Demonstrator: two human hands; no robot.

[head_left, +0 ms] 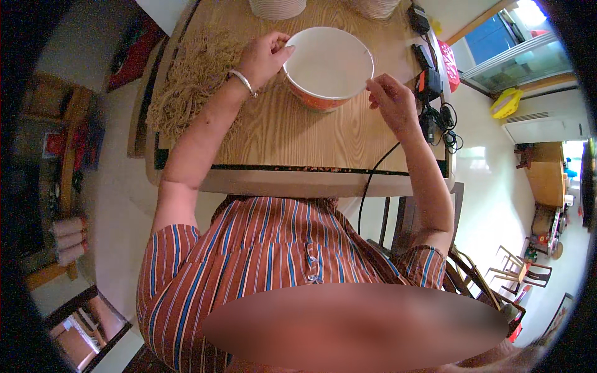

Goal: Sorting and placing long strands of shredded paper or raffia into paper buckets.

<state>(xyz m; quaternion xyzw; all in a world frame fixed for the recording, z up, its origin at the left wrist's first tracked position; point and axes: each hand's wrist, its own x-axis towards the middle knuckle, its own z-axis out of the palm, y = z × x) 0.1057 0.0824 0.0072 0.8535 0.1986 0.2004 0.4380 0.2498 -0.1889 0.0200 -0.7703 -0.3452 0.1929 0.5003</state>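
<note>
A round paper tub (320,99), white inside and orange patterned outside, stands on the wood-grain table (292,143). My left hand (266,57), with a bracelet at its wrist, closes its thumb and fingers at the tub's left rim. At the right rim, my right hand (393,104) pinches with thumb and forefinger. Whether a thin strand also lies in those fingers is too small to tell. The tub's inside looks plain white. Beside my left forearm spreads a loose heap of tan cords (196,81).
Two pale ridged stacks, one at far left (278,7) and one at far right (373,7), stand beyond the tub. Black power adapters with cables (429,84) line the right table edge. One black cable (371,177) hangs over the front edge. Wooden chairs (519,270) stand farther right.
</note>
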